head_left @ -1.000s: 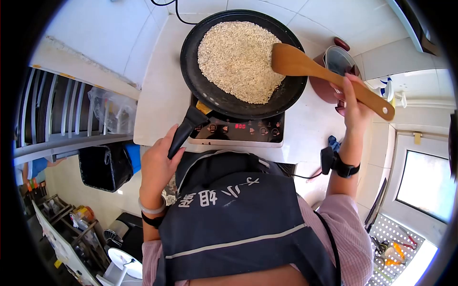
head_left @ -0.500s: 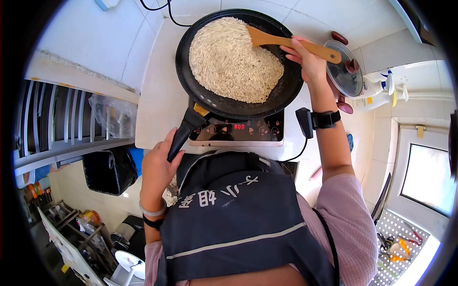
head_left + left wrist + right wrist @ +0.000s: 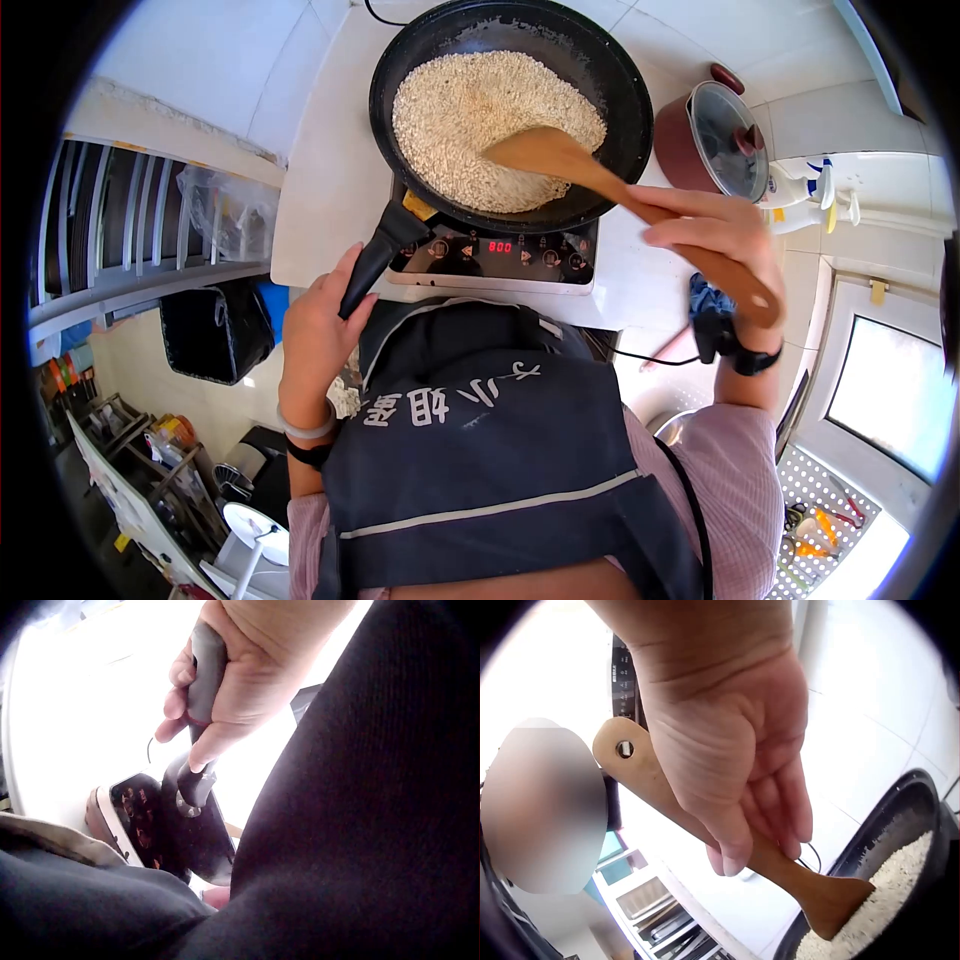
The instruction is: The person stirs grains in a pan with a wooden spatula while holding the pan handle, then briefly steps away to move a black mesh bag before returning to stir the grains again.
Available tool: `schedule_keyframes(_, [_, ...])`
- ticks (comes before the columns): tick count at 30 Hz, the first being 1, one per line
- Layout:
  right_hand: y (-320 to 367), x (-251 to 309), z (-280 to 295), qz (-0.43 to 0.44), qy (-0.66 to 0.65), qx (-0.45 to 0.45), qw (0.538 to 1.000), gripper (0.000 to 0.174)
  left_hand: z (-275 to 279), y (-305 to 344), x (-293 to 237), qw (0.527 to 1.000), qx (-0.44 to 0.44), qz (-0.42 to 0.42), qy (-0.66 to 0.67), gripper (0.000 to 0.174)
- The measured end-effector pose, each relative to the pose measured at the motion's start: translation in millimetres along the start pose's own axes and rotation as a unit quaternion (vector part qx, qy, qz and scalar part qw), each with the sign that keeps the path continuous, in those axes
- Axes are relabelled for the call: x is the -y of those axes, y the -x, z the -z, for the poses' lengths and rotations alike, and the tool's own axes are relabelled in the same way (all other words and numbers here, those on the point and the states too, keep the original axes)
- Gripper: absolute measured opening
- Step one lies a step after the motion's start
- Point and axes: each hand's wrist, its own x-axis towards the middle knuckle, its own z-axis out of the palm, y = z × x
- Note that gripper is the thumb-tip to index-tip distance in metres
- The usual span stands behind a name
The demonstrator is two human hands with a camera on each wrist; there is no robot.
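A black frying pan (image 3: 615, 80) holds a broad heap of pale, flaky grain (image 3: 470, 105). My left hand (image 3: 318, 325) grips the pan's black handle (image 3: 372, 262), fingers wrapped round it; the left wrist view shows this hand (image 3: 259, 671) from behind the handle (image 3: 208, 671). In my right hand (image 3: 725, 230) is a wooden spatula (image 3: 560, 160), held along its shaft. Its blade lies in the near part of the heap. Seen from the right wrist, thumb and fingers pinch the spatula (image 3: 780, 874), whose blade edge meets the grain (image 3: 896, 874) inside the pan.
Under the pan's near side sits an induction cooker (image 3: 490, 262) with a lit red display. A dark red lidded pot (image 3: 690, 150) stands right of the pan, with spray bottles (image 3: 795, 190) beyond it. Below the counter at left is a black bin (image 3: 215, 335).
My right hand swung in over the pan's far right side, then back toward me. The spatula blade moved from the right edge to the far side, then nearer through the grain. My left hand kept its grip.
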Motion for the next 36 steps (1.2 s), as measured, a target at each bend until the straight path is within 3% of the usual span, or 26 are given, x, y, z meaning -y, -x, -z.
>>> schedule_keyframes(1, [7, -3, 11, 0.034, 0.059, 0.005, 0.998, 0.012, 1, 0, -1, 1.000, 0.001, -0.001, -0.007, 0.059])
schedule_keyframes(6, [29, 5, 39, 0.016, 0.033, 0.044, 0.998, 0.009, 0, 2, -2, 1.000, -0.002, 0.000, -0.004, 0.059])
schedule_keyframes(9, [13, 7, 13, 0.013, 0.054, 0.052, 0.997, 0.010, 0, -1, -2, 1.000, -0.004, 0.000, -0.006, 0.060])
schedule_keyframes(13, [-12, -24, -25, 0.071, 0.059, 0.041, 0.995, 0.017, 2, 0, -6, 0.999, 0.017, 0.031, 0.005, 0.060])
schedule_keyframes(16, [-35, -46, -44, 0.110, 0.066, -0.014, 0.992, 0.016, 3, 0, -6, 0.998, 0.028, 0.051, 0.013, 0.059])
schedule_keyframes(18, [-52, -63, -52, 0.120, 0.064, -0.147, 0.980, 0.014, 3, 0, -7, 0.999, 0.023, 0.046, 0.013, 0.059])
schedule_keyframes(21, [-66, -90, -51, -0.007, 0.019, -0.207, 0.978, 0.012, 3, 0, -7, 0.998, 0.022, 0.049, 0.013, 0.059])
schedule_keyframes(23, [-73, -112, -50, -0.023, -0.045, -0.286, 0.957, 0.013, -1, 0, -3, 1.000, -0.006, 0.006, 0.003, 0.062])
schedule_keyframes(27, [-60, -105, -35, -0.084, -0.127, -0.372, 0.916, 0.016, -1, 1, -3, 1.000, -0.009, 0.004, -0.005, 0.062])
schedule_keyframes(31, [-24, -77, -15, -0.096, -0.046, -0.391, 0.914, 0.016, -1, 1, -3, 1.000, -0.001, 0.014, -0.008, 0.062])
schedule_keyframes(33, [-12, -63, -11, -0.058, -0.008, -0.425, 0.903, 0.017, -1, 1, -5, 1.000, 0.004, 0.025, -0.009, 0.061])
schedule_keyframes(36, [3, -98, -19, -0.036, 0.077, -0.374, 0.923, 0.016, 0, 0, -7, 1.000, -0.008, 0.010, 0.000, 0.060])
